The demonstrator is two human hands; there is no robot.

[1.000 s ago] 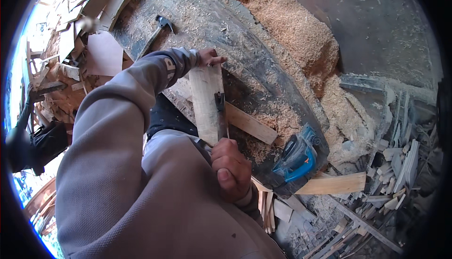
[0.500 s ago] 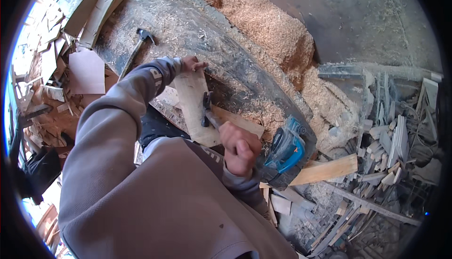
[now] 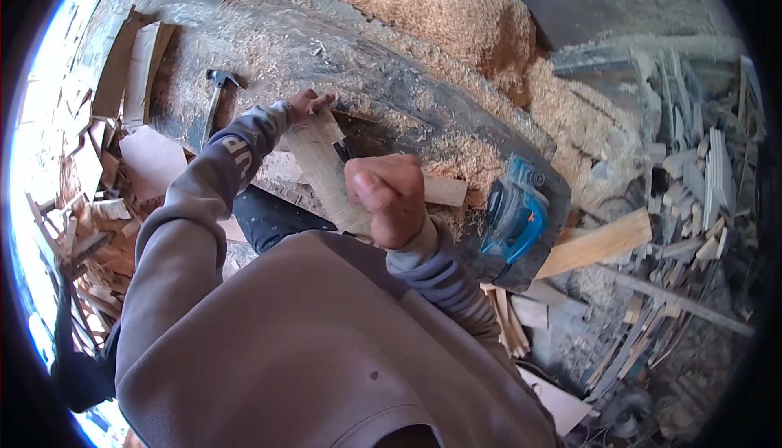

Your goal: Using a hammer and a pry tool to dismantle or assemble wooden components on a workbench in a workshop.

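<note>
My right hand is closed in a fist around a hammer. Most of the hammer is hidden behind the fist; its dark head shows over a pale wooden board. At the board's far end, my left hand grips the wood, its fingers bent over the end. The board slants from there toward my body, near my dark-trousered leg. Under and beside it lie other wood pieces, one sticking out to the right of my fist.
A second hammer lies on the shavings-strewn workbench, left of my left hand. A blue power planer rests at the right end. Shavings are heaped behind; wood offcuts pile at right, scraps at left.
The view has shifted and turned a little. My right fist has come up nearer the camera and now covers most of the hammer; my left hand stays at the board's far end.
</note>
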